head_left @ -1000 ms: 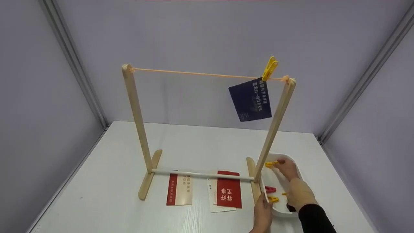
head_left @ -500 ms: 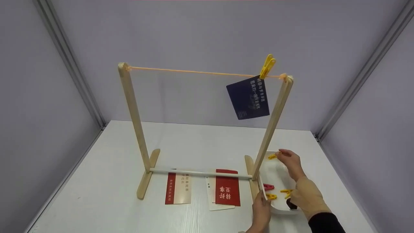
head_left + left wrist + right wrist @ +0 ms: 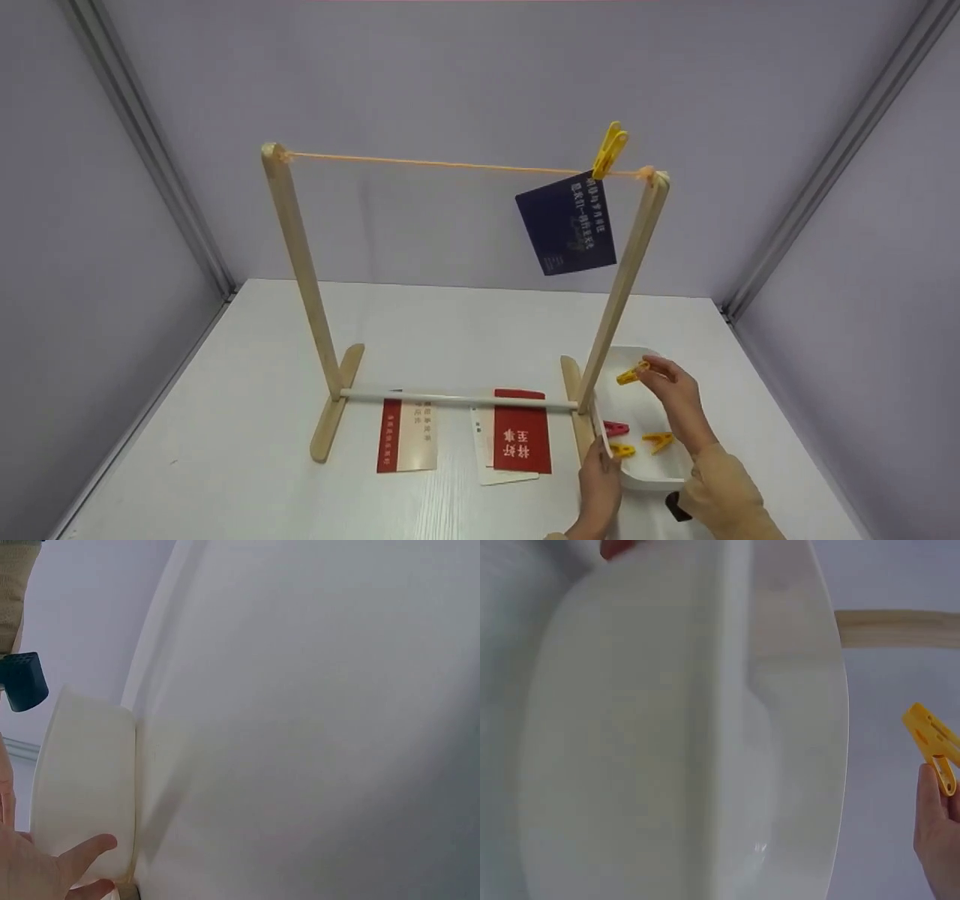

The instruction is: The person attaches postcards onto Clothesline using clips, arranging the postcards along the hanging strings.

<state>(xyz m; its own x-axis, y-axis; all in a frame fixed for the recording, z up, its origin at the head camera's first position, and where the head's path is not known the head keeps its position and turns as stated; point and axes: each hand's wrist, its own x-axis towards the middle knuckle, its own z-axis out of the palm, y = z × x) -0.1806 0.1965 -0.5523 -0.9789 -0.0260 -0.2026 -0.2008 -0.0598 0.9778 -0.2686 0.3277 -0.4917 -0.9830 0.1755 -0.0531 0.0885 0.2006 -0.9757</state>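
my right hand [image 3: 675, 390] pinches a yellow clothespin [image 3: 632, 373] by one end between thumb and fingers, over the far part of the white bin [image 3: 637, 409] at the lower right of the frame; in the right wrist view it shows apart from the bin's rim, at the right edge, its free end pointing to the upper left. my left hand [image 3: 600, 480] grips the bin's near left wall, and the left wrist view shows a finger laid along the outside of it. inside the bin, at lower right, i see a red clothespin [image 3: 615, 428] by the left wall, a second yellow clothespin [image 3: 621, 450] just below it, and a third yellow clothespin [image 3: 658, 441] to their right. just left of the bin stands a wooden rack [image 3: 302, 262], an orange string [image 3: 427, 162] tied between its posts across the upper middle. near the string's right end, one more yellow clothespin [image 3: 610, 150] holds a dark blue card [image 3: 566, 223], which hangs tilted. low in the middle of the frame, a red-and-beige card [image 3: 416, 439] and, to its right, a red card [image 3: 522, 439] overlapping paler cards [image 3: 486, 461] lie on the white table [image 3: 247, 420], partly under the rack's white rod [image 3: 457, 401].
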